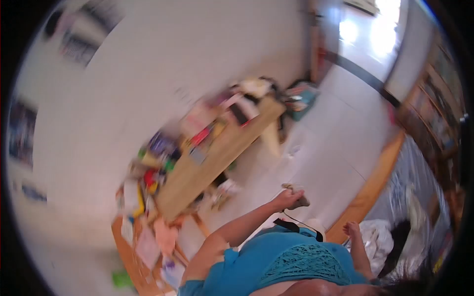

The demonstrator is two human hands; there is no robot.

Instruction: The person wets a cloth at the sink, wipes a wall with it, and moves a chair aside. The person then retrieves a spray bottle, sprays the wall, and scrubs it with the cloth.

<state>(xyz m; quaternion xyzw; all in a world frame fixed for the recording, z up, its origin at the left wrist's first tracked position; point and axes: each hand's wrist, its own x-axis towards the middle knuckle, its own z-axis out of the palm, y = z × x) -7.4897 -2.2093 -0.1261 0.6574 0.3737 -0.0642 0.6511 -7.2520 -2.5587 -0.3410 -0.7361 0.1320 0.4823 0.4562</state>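
Note:
My left hand [291, 199] is stretched forward in front of my teal top [306, 261]. Its fingers are closed round a small brownish-grey thing, too blurred to name. A thin dark cord [298, 219] hangs just below that hand and runs toward my waist, where a black strip [286, 225] shows. On the other side, my right hand [352, 229] is raised beside the bed's wooden edge, with its fingers loosely apart and nothing visible in them. White crumpled cloth [377, 239] lies near it.
A long wooden table [222, 158] along the wall carries many blurred items. A wooden chair [123, 241] with clothes stands at lower left. The bed's wooden edge [380, 172] borders the tiled floor [326, 133] on the right. A teal bag [301, 101] sits by the table's far end, near a doorway.

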